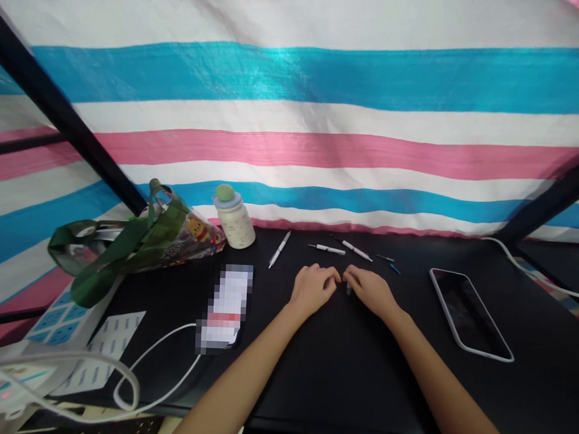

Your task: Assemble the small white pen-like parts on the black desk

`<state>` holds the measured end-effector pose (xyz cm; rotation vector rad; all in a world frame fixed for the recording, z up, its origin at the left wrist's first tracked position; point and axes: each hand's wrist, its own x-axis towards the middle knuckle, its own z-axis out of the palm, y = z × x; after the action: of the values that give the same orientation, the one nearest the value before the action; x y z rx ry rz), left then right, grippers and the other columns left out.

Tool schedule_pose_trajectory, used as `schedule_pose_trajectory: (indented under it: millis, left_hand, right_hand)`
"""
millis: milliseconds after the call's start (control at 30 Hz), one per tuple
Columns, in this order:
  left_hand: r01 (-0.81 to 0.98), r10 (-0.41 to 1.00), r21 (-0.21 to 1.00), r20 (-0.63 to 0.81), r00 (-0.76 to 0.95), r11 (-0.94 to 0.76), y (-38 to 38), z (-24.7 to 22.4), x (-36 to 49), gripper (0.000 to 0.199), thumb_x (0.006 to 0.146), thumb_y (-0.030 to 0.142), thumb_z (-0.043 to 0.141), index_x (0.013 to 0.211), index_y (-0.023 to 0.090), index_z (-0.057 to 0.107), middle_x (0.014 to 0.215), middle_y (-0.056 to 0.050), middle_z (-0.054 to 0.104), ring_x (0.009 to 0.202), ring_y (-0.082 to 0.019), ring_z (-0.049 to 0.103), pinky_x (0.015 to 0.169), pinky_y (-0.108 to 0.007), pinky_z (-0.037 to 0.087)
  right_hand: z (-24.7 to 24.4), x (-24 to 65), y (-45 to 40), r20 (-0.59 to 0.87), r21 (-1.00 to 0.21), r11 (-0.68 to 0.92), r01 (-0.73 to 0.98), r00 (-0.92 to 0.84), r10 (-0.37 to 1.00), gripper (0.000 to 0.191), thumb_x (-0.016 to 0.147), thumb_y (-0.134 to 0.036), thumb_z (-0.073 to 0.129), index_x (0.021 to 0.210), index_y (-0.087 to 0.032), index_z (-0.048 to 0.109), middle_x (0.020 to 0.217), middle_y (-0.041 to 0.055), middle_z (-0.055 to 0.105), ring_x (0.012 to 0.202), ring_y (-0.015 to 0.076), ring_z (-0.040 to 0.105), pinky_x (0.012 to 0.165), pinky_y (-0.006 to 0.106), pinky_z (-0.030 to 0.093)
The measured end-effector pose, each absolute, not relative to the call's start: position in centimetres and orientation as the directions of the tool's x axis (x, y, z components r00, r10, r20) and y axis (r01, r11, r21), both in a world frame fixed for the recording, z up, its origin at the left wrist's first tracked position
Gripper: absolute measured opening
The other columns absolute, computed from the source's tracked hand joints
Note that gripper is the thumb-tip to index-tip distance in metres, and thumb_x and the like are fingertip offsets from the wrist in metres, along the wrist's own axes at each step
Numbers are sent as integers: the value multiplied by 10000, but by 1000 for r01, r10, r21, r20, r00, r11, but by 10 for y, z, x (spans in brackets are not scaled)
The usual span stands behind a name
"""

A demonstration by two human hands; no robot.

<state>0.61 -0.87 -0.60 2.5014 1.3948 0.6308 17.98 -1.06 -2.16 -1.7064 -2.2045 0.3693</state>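
Note:
Both hands are near the middle of the black table, fingertips a small gap apart. My left hand has its fingers curled and thumb bent in; what it pinches, if anything, is too small to name. My right hand is also closed, with a small clear piece showing under its fingers. Beyond the hands lie a white pen, a shorter white pen part and another white pen part with a dark tip. A thin refill and a small blue piece rest beside them.
A phone with a blurred screen and white cable lies left; another phone lies right. Behind stand a cream bottle and a green bag. A label sheet is at far left. Striped cloth hangs behind.

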Motion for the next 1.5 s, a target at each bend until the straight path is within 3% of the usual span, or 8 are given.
schedule_pose_trajectory:
  millis: [400, 600, 800, 967, 1200, 1500]
  left_hand:
    - [788, 862, 352, 243, 444, -505, -11, -5, 6, 103, 805, 286, 500, 770, 216, 568, 657, 10, 579, 722, -167, 516, 688, -294, 347]
    - [752, 896, 489, 209, 392, -443, -6, -9, 4, 98, 819, 312, 496, 860, 242, 551, 603, 57, 562, 659, -134, 540, 652, -259, 361]
    - [670, 911, 618, 249, 329, -411, -5, -7, 4, 189, 848, 301, 441, 1017, 260, 516, 706, 56, 588, 696, -118, 555, 647, -229, 401]
    - [591, 886, 666, 274, 374, -456, -8, -1, 5, 190, 868, 295, 422, 1028, 246, 510, 785, 42, 624, 802, -122, 568, 753, -241, 417]
    - [572, 857, 647, 294, 423, -504, -9, -2, 6, 194, 841, 300, 490, 1026, 252, 521, 798, 44, 623, 824, -135, 550, 757, -248, 417]
    - [536, 864, 678, 397, 309, -503, -5, -2, 6, 166, 873, 245, 434, 959, 236, 575, 942, 5, 613, 861, -153, 522, 768, -267, 415]
  right_hand:
    - [-22, 177, -11, 140, -422, 264, 867, -226, 964, 186, 831, -376, 433, 781, -223, 525, 627, -13, 570, 568, 127, 516, 515, 226, 280]
    - [-21, 177, -10, 141, -647, 278, 711, -246, 959, 142, 795, -340, 449, 852, -214, 481, 583, -43, 532, 529, 118, 511, 514, 222, 337]
    - [-18, 178, -9, 182, -831, 297, 470, -275, 944, 362, 822, -309, 422, 1158, -182, 375, 620, -33, 567, 556, 128, 539, 580, 249, 415]
    - [-18, 177, -9, 171, -904, 247, 348, -234, 957, 289, 835, -358, 427, 1064, -190, 376, 679, 2, 601, 634, 151, 589, 609, 271, 460]
    - [-18, 175, -9, 227, -903, 278, 327, -187, 956, 215, 845, -402, 423, 932, -209, 382, 651, -4, 607, 581, 136, 575, 577, 256, 458]
    - [-20, 180, -7, 213, -803, 232, 548, -99, 972, 295, 884, -435, 321, 763, -214, 475, 600, -8, 596, 574, 138, 566, 599, 244, 425]
